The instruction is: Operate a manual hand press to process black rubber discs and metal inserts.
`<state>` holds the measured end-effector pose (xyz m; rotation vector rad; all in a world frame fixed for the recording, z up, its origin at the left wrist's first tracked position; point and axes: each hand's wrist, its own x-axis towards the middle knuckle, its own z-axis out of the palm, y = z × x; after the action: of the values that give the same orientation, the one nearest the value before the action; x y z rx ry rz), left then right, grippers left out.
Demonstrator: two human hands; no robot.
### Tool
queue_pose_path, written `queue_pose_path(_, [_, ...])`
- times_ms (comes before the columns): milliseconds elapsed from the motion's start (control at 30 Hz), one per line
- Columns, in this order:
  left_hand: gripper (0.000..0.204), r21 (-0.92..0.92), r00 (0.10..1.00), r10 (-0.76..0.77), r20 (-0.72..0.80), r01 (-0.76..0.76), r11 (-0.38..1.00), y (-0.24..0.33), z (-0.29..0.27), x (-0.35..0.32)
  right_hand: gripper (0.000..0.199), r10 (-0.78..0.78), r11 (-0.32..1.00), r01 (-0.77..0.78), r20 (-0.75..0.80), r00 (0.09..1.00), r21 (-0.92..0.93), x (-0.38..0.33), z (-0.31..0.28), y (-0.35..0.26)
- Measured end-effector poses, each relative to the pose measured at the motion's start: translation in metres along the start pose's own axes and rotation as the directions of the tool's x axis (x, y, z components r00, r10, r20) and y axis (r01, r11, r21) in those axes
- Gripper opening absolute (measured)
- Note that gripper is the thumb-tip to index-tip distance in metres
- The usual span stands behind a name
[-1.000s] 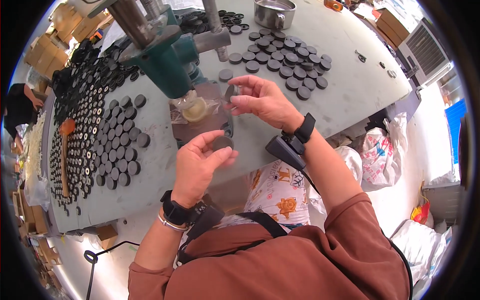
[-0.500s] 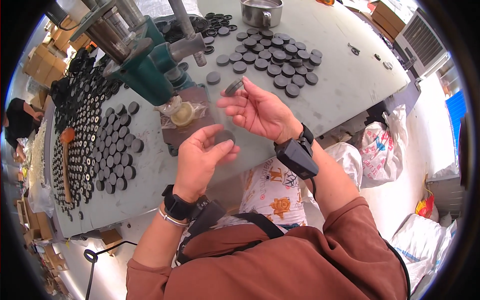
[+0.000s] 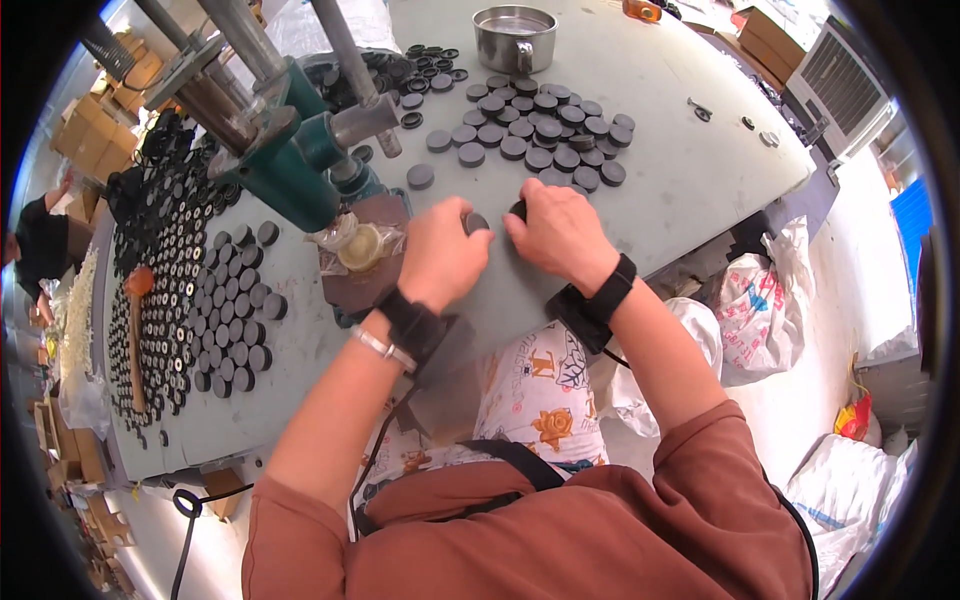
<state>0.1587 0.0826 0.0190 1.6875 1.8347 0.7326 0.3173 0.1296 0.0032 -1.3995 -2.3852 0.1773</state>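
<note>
On the grey table (image 3: 700, 190), seen from the head camera, both hands sit close together near the front edge. The left hand (image 3: 440, 255) is curled, with a small dark disc (image 3: 476, 222) pinched at its fingertips. The right hand (image 3: 555, 232) is curled too, and a second dark disc (image 3: 518, 209) peeks out by its thumb — the two discs are just beside each other, almost touching. Both wrists wear black bands.

Just past the hands lies a bunch of flat grey discs (image 3: 540, 140), laid side by side. One lone disc (image 3: 420, 176) sits apart from them, near the green press (image 3: 290, 170). A brown pad (image 3: 365, 265) lies under the press, with a clear bag (image 3: 355, 245) on it, just left of the left hand.

Far back stands a metal pot (image 3: 515, 38). Black rings (image 3: 430, 70) lie in a loose heap beside it.

Off to the left — rows and rows of dark discs (image 3: 225, 310) and rings fill the table. A wooden-handled tool (image 3: 137, 320) lies among them
</note>
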Motion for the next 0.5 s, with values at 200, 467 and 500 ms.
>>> queue_pose_path(200, [0.061, 0.220, 0.973, 0.087, -0.216, -0.038, 0.975, 0.001, 0.002, 0.026, 0.045, 0.006, 1.000, -0.006, -0.184, 0.983, -0.001, -0.006, -0.007, -0.001])
queue_pose_path(467, [0.074, 0.330, 0.974, -0.135, -0.184, 0.190, 0.925, -0.012, 0.025, 0.063, 0.068, -0.263, 0.954, 0.257, -0.020, 0.964, -0.154, -0.002, 0.004, 0.012])
queue_pose_path(500, [0.072, 0.275, 0.971, -0.182, -0.155, 0.219, 0.936, -0.002, 0.028, 0.068, 0.068, -0.270, 0.948, 0.265, -0.004, 0.963, -0.175, 0.002, 0.004, 0.015])
